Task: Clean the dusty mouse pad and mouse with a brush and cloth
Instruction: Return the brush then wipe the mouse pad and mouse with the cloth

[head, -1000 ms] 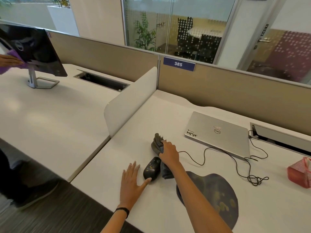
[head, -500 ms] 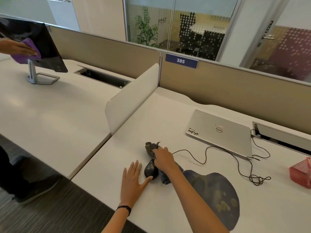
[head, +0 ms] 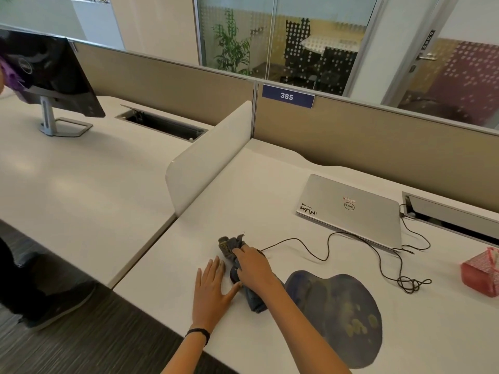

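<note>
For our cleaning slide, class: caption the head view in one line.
Right hand grips a crumpled grey cloth over the black wired mouse; flat left hand steadies it.

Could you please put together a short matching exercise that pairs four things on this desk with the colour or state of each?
Things:
1. laptop
2. mouse pad
3. cloth
4. pouch

States:
A. grey, gripped by the right hand
B. red, at the far right
C. silver, closed
D. dark blue, lying flat

Pairs: 1-C; 2-D; 3-A; 4-B
</note>
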